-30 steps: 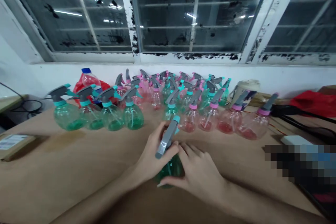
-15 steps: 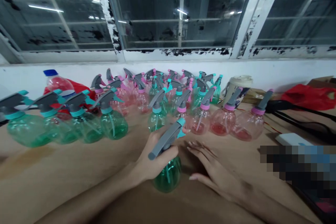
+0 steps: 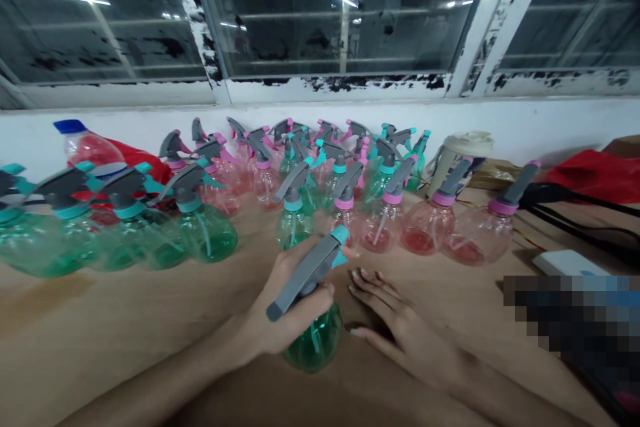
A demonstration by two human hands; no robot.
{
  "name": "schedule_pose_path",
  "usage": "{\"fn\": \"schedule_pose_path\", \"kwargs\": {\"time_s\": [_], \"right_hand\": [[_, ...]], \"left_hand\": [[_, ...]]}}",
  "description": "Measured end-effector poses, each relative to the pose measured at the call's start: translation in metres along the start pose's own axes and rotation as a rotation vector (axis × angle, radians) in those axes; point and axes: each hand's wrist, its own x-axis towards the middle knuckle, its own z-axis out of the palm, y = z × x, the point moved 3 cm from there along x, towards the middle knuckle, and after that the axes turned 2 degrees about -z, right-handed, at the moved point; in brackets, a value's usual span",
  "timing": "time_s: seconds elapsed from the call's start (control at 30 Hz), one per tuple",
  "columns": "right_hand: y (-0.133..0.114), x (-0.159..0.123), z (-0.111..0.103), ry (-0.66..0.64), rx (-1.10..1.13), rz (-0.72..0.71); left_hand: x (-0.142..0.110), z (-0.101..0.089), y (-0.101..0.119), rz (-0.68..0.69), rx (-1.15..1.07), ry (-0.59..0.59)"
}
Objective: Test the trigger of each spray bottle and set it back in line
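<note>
My left hand [image 3: 280, 307] is wrapped round the neck of a green spray bottle [image 3: 317, 343] with a grey and turquoise trigger head. The bottle is near the table's front, with green liquid inside and its nozzle pointing away to the right. My right hand [image 3: 395, 320] lies low over the table just right of the bottle, fingers stretched out, holding nothing. Beyond the hands stand a green spray bottle [image 3: 295, 227] and several pink spray bottles [image 3: 425, 233] in a row. More green spray bottles [image 3: 207, 233] line up on the left.
Further pink and green spray bottles crowd together by the wall. A blue-capped bottle [image 3: 90, 147] and red bag stand back left. To the right are a paper cup [image 3: 460, 157], a black strap [image 3: 575, 213], a white box [image 3: 570, 263] and a red bag [image 3: 595, 177].
The view has shifted slightly. My left hand still grips the green spray bottle, which has moved a little left and tilts slightly more. My right hand stays stretched out beside it, a little closer.
</note>
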Motion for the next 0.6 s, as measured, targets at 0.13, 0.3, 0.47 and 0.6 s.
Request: {"fn": "schedule_pose_path", "kwargs": {"time_s": [0.13, 0.3, 0.47, 0.6], "right_hand": [[0.0019, -0.0005, -0.0024, 0.006, 0.025, 0.007], [0.0054, -0.001, -0.0015, -0.032, 0.02, -0.011], [0.0074, -0.0012, -0.0023, -0.022, 0.05, -0.031], [0.0072, -0.0011, -0.0023, -0.047, 0.041, -0.015]], "left_hand": [[-0.0012, 0.0029, -0.0036, -0.025, 0.025, 0.025], [-0.0021, 0.0048, -0.0063, -0.046, -0.035, -0.006], [-0.0016, 0.0052, -0.0081, -0.057, -0.055, 0.012], [-0.0014, 0.005, -0.0064, -0.045, -0.083, 0.013]]}}
